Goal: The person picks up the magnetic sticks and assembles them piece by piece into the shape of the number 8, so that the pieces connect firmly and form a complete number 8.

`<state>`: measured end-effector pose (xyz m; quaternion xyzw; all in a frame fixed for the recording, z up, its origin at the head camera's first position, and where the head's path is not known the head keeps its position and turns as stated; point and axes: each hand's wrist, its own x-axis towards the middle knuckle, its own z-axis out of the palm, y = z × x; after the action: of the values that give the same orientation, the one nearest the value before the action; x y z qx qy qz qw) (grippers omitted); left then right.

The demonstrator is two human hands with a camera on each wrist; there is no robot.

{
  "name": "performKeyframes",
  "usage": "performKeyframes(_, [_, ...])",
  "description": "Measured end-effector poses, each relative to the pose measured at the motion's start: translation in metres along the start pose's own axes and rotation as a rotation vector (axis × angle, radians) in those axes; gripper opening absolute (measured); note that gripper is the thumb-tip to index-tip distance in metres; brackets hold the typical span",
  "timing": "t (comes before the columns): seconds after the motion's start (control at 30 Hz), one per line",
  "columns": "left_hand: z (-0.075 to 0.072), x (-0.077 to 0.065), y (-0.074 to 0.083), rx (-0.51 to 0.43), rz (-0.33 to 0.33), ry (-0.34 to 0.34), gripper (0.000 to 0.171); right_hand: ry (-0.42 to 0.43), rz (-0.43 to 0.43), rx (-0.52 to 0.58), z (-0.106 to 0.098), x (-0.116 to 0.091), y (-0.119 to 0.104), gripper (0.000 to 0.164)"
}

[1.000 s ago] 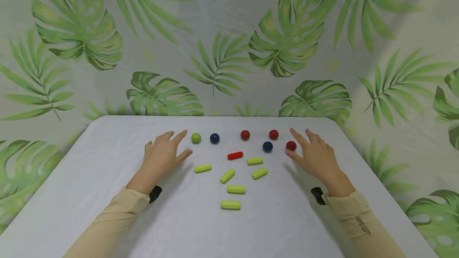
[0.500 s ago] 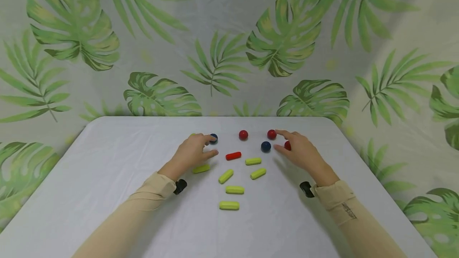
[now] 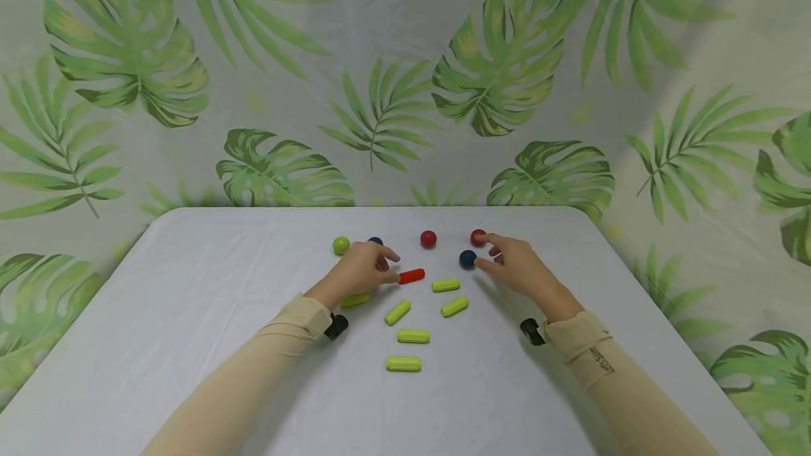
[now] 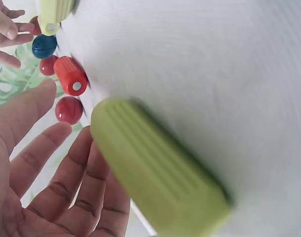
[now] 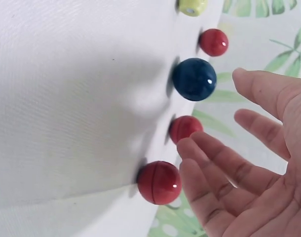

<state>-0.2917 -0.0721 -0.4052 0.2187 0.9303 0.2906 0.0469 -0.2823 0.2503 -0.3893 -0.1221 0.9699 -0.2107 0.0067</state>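
Note:
In the head view my left hand [image 3: 361, 269] hovers low over the table, thumb tip right at the left end of a small red ridged stick [image 3: 412, 276]. Its fingers are relaxed and slightly bent, with nothing between them in the left wrist view. A yellow-green ridged stick [image 4: 158, 165] lies under that wrist. My right hand [image 3: 516, 269] is spread loosely beside a dark blue ball [image 3: 467, 260], thumb closest to it. The right index finger overlaps a red ball [image 3: 478, 236] in the head view. Another red ball [image 5: 159, 182], near the right fingertips, is hidden in the head view.
Several more yellow-green sticks [image 3: 413, 336] lie on the white table [image 3: 481, 400] toward the front. At the back are a green ball [image 3: 341, 245], a partly covered blue ball [image 3: 375, 240] and a red ball [image 3: 428, 239]. A leaf-print cloth [image 3: 405, 118] hangs behind.
My left hand has moved right and inward, past the green ball to the red stick. My right hand has moved left toward the blue ball. The balls and sticks keep their places.

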Motion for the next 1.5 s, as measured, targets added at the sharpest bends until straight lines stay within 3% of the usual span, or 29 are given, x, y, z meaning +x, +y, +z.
performKeyframes(0.23, [0.006, 0.003, 0.001, -0.026, -0.042, -0.009, 0.033, -0.013, -0.011, 0.034, 0.008, 0.007, 0.001, 0.051])
performKeyframes(0.6, [0.009, 0.008, 0.005, -0.064, -0.051, -0.015, 0.033, -0.053, 0.06, 0.038, 0.02, 0.016, -0.001, 0.054])
performKeyframes(0.93, [0.014, 0.012, 0.006, -0.075, -0.069, -0.017, 0.023, -0.042, 0.055, 0.016, 0.025, 0.021, 0.002, 0.052])
performKeyframes(1.5, [0.007, 0.015, 0.009, -0.102, -0.107, -0.036, 0.013, -0.022, 0.039, 0.037, 0.028, 0.024, -0.006, 0.045])
